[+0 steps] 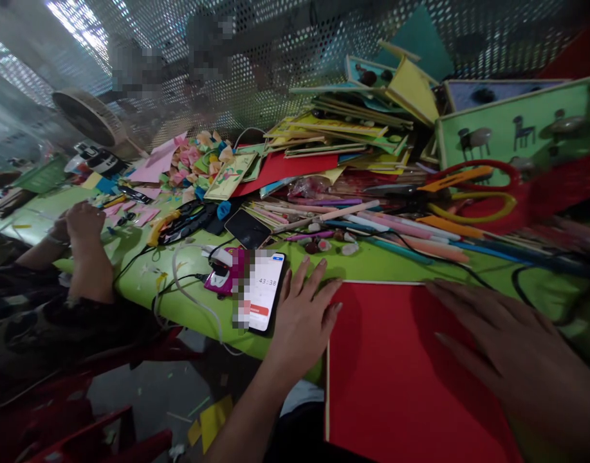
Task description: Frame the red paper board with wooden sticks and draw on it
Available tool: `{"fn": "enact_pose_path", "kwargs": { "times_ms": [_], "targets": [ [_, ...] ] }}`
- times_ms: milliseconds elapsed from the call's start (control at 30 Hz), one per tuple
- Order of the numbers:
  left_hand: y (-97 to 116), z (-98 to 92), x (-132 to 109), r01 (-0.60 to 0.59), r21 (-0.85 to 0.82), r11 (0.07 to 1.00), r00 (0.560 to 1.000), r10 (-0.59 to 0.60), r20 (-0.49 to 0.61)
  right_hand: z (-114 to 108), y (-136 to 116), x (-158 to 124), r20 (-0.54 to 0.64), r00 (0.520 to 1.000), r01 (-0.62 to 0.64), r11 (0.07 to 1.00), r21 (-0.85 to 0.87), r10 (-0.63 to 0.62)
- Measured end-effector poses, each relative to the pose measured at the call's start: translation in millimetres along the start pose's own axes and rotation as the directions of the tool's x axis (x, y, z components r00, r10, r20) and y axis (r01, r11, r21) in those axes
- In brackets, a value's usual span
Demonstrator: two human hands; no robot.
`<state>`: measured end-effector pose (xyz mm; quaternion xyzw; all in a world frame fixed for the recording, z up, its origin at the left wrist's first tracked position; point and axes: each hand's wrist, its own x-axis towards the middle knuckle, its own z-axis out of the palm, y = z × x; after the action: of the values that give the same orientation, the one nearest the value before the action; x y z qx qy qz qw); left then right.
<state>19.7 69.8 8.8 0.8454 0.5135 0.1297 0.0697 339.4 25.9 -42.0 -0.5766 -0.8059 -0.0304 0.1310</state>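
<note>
A red board (pixel 396 379) with a pale wooden edge lies on the green table (pixel 386 265) in front of me. My left hand (pixel 304 315) rests flat, fingers spread, on the table at the board's upper left corner, its fingertips touching the edge. My right hand (pixel 511 347) lies flat and open on the red surface at the right. A phone (pixel 264 290) showing a timer lies just left of my left hand.
Pencils and sticks (pixel 372 222), scissors with red and yellow handles (pixel 473 186), stacked coloured boards (pixel 352 128) and a green painted board (pixel 516 128) crowd the back. Cables (pixel 188 289) and a second phone (pixel 249 228) lie left. Another person's hand (pixel 85 222) rests at the far left.
</note>
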Motion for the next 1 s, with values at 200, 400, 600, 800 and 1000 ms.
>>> {"fn": "enact_pose_path", "kwargs": {
  "times_ms": [200, 400, 600, 800, 1000],
  "targets": [
    [-0.3, 0.4, 0.9, 0.003, 0.005, 1.0, 1.0, -0.003, 0.004, 2.3, 2.6, -1.7, -0.008, 1.0, 0.029, 0.999, -0.022, -0.029],
    [-0.6, 1.2, -0.8, -0.017, 0.01, 1.0, 1.0, 0.017, 0.022, 2.7, 2.2, -2.1, -0.029, 0.999, 0.032, 0.998, -0.045, -0.033],
    [-0.3, 0.6, -0.5, -0.012, 0.01, 1.0, 1.0, 0.011, 0.029, -2.2, -0.8, 0.7, -0.025, 0.999, 0.036, 0.998, -0.048, -0.038],
    [-1.2, 2.5, -1.2, -0.008, -0.014, 1.0, 1.0, 0.009, 0.013, -0.7, 0.2, 1.7, -0.032, 0.999, 0.034, 0.998, -0.045, -0.035],
    [-1.8, 3.7, -1.2, -0.014, -0.001, 1.0, 1.0, 0.014, 0.018, -1.8, -0.6, 2.3, -0.011, 1.0, -0.008, 1.0, -0.02, 0.008]
  ]
}}
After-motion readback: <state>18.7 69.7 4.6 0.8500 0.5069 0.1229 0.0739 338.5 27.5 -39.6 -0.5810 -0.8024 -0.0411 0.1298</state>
